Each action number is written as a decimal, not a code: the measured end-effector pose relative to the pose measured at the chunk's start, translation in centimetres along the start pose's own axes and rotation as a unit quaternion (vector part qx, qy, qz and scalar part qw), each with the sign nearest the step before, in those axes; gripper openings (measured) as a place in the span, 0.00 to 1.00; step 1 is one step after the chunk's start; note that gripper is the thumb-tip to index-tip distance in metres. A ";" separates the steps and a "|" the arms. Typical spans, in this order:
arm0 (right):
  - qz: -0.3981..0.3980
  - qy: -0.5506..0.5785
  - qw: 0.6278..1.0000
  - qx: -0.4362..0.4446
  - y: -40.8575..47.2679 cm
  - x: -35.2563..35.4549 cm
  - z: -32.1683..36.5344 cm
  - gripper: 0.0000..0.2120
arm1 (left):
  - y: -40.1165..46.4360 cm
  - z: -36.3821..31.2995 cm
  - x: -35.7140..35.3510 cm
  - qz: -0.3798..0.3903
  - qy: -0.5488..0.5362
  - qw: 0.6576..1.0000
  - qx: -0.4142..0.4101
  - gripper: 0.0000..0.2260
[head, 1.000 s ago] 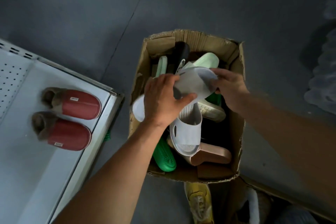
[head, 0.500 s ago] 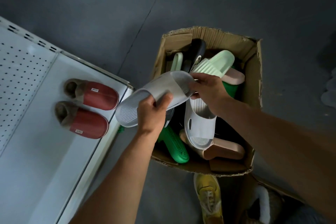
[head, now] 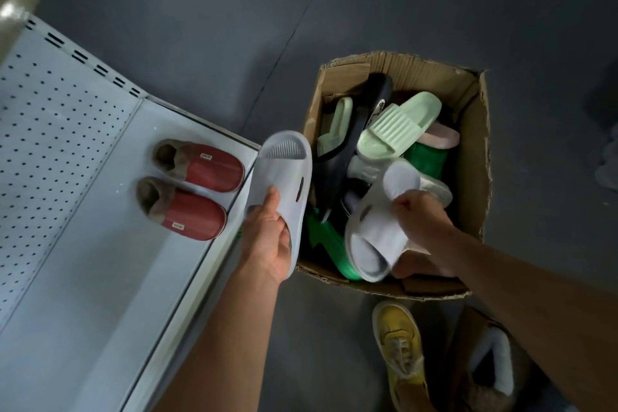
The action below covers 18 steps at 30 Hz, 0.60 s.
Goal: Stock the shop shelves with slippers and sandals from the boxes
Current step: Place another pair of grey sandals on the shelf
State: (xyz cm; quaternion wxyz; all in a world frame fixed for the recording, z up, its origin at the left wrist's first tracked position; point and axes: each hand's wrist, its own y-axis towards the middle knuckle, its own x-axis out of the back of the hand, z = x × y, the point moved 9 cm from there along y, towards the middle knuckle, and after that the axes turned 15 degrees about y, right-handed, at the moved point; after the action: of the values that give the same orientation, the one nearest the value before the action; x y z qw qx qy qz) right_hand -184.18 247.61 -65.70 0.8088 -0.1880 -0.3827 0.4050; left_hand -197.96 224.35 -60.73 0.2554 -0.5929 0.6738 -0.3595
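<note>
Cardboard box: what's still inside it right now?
In the cardboard box lie a pale green slide, a black sandal, dark green slippers and a pink one. The right hand holds a white slide over them; lower layers are covered.

Single head view, looking steeply down, close above box (head: 475,130) and shelf (head: 100,244)

My left hand (head: 267,237) covers the toe end of the pale slipper (head: 284,177) it grips, and my right hand (head: 421,224) hides part of the second pale slipper (head: 374,234). Deep in the cardboard box (head: 475,150) the footwear lies piled, so the dark slipper (head: 337,157) and green sandal (head: 329,244) show only partly. The shelf (head: 83,244) runs off the left edge, and the labels on the red slippers (head: 200,187) are too small to read.
</note>
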 end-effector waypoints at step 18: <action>0.089 0.732 0.648 -0.191 -22.4 -3.4 15.5 0.14 | -18.1 -7.2 6.1 0.080 -0.087 0.991 -0.063 0.12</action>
State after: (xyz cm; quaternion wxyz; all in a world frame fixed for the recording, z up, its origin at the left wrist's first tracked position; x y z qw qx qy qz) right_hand -185.91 231.32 -43.65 0.7327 -0.6064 0.2830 0.1238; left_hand -193.36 219.01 -41.54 0.3028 -0.5811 0.7155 -0.2421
